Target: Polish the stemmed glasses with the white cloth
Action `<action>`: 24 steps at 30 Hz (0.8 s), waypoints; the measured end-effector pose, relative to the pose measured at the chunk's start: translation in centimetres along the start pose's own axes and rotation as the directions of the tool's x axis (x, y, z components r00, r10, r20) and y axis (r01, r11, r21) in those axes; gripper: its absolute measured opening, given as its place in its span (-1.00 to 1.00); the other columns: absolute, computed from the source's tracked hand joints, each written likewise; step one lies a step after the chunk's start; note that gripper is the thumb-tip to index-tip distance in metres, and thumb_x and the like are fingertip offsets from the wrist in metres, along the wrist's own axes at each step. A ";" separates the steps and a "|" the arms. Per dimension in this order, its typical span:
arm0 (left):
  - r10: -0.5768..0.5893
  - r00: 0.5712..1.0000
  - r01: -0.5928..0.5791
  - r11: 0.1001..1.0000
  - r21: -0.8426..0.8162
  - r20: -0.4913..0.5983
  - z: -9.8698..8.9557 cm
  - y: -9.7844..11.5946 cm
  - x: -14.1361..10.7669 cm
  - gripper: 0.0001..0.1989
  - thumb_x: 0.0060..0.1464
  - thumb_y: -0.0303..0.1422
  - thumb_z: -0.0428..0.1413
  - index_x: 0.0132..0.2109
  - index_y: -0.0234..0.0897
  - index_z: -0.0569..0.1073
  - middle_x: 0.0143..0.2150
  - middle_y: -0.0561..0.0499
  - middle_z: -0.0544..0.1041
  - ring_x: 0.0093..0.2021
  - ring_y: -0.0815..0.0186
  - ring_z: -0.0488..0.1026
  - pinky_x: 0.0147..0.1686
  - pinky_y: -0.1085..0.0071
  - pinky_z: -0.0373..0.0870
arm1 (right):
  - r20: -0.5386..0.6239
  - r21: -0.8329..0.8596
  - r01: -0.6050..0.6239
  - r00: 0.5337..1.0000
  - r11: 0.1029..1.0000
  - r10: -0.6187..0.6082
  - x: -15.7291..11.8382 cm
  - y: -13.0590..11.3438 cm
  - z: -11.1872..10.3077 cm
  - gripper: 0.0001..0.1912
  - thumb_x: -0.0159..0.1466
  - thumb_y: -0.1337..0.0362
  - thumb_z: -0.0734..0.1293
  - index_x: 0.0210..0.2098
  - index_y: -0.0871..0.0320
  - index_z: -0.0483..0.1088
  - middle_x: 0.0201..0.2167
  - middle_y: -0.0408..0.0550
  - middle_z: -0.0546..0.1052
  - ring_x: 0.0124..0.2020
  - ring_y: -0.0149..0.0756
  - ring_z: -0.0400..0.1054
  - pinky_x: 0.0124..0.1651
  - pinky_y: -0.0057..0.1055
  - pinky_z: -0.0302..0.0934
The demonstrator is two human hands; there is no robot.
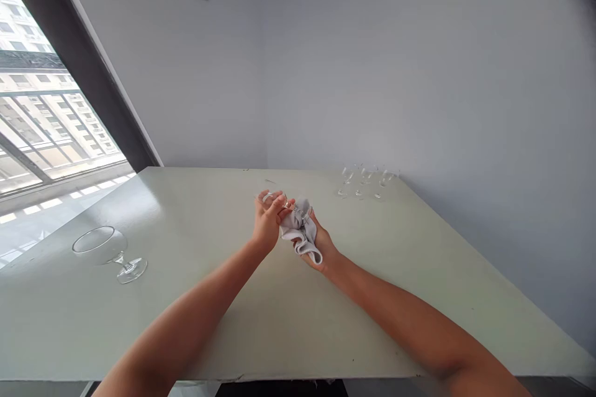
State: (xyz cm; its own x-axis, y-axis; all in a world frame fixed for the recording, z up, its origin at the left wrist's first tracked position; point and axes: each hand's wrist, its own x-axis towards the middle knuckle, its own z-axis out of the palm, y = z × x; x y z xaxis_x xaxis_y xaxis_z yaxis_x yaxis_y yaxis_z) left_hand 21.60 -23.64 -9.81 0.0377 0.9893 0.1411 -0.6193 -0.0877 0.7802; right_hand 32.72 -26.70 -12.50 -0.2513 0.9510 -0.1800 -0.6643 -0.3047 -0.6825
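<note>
Above the middle of the table, my left hand (269,221) is closed around the foot end of a clear stemmed glass (287,203). My right hand (325,246) grips a light grey cloth (302,232), which is bunched around the other end of that glass. Much of the held glass is hidden by the fingers and the cloth. On the left side of the table, a larger stemmed glass (100,246) lies on its side, apart from both hands.
Several small stemmed glasses (365,177) stand upright in a group at the back right of the pale table (395,298). Walls rise behind the table and along its right side. A window (41,99) is at the left.
</note>
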 end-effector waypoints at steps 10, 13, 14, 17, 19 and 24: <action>0.476 0.871 -0.435 0.634 0.639 0.121 -0.4 3.1 0.3 -0.35 -0.11 -0.31 0.19 0.07 -0.07 0.02 0.01 -0.05 0.28 -0.24 0.34 0.46 -0.24 0.32 0.39 | 0.305 -0.936 0.333 0.927 0.109 -0.218 -1.8 -0.9 -0.8 -0.50 0.22 -0.12 0.06 -0.36 0.13 0.42 -0.24 -0.04 0.44 -0.37 -0.32 0.31 -0.29 -0.37 0.14; 0.482 0.871 -0.413 0.606 0.680 0.099 0.0 3.6 0.0 -0.34 -0.11 -0.29 0.18 0.08 -0.06 0.02 0.01 -0.05 0.29 -0.21 0.30 0.46 -0.31 0.36 0.39 | 0.387 -0.921 0.333 0.830 -0.200 -0.400 -1.9 -1.9 -0.9 -0.65 0.27 0.03 0.09 -0.23 0.06 0.40 -0.09 -0.05 0.36 -0.46 -0.44 0.28 -0.30 -0.39 0.14; 0.452 0.886 -0.395 0.622 0.676 0.103 0.3 3.5 -0.3 -0.35 -0.12 -0.29 0.18 0.08 -0.06 0.03 0.01 -0.05 0.29 -0.21 0.29 0.46 -0.31 0.36 0.39 | 0.389 -0.921 0.329 0.792 -0.207 -0.470 -1.8 -2.1 -0.9 -0.68 0.28 0.07 0.10 -0.18 0.07 0.37 -0.10 -0.04 0.35 -0.51 -0.47 0.25 -0.33 -0.40 0.15; 0.292 0.947 -0.310 0.706 0.637 0.137 1.1 2.4 -1.7 -0.37 -0.12 -0.30 0.18 0.07 -0.07 0.06 0.00 -0.06 0.31 -0.19 0.27 0.45 -0.26 0.34 0.37 | 0.426 -0.896 0.422 0.717 -0.143 -0.551 -1.4 -2.1 -1.0 -0.73 0.25 0.17 0.16 -0.11 0.10 0.32 -0.18 -0.04 0.37 -0.57 -0.48 0.19 -0.39 -0.44 0.16; 0.201 0.969 -0.247 0.739 0.627 0.145 1.4 1.5 -2.6 -0.37 -0.12 -0.32 0.18 0.08 -0.05 0.08 0.00 -0.06 0.31 -0.17 0.25 0.45 -0.23 0.31 0.35 | 0.452 -0.877 0.466 0.712 -0.119 -0.537 -1.0 -1.8 -1.2 -0.80 0.24 0.21 0.17 -0.21 0.11 0.34 -0.29 -0.07 0.40 -0.55 -0.45 0.20 -0.42 -0.44 0.15; 0.107 0.973 -0.218 0.726 0.653 0.205 0.9 -0.2 -2.8 -0.21 -0.17 -0.35 0.20 0.18 -0.01 0.00 0.07 -0.09 0.27 -0.08 0.20 0.40 -0.13 0.24 0.28 | 0.384 -0.913 0.403 0.789 -0.069 -0.480 0.0 -1.4 -2.4 -0.87 0.17 0.26 0.20 -0.47 0.12 0.32 -0.49 -0.13 0.40 -0.52 -0.39 0.24 -0.43 -0.43 0.14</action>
State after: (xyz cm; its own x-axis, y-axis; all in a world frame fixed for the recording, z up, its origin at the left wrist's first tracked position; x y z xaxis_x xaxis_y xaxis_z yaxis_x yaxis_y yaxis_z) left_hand 22.29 -26.51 -9.85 0.1313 0.9289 0.3463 0.0543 -0.3555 0.9331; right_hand 35.35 -26.09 -13.22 -0.1502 0.8764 0.4576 0.5871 0.4514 -0.6719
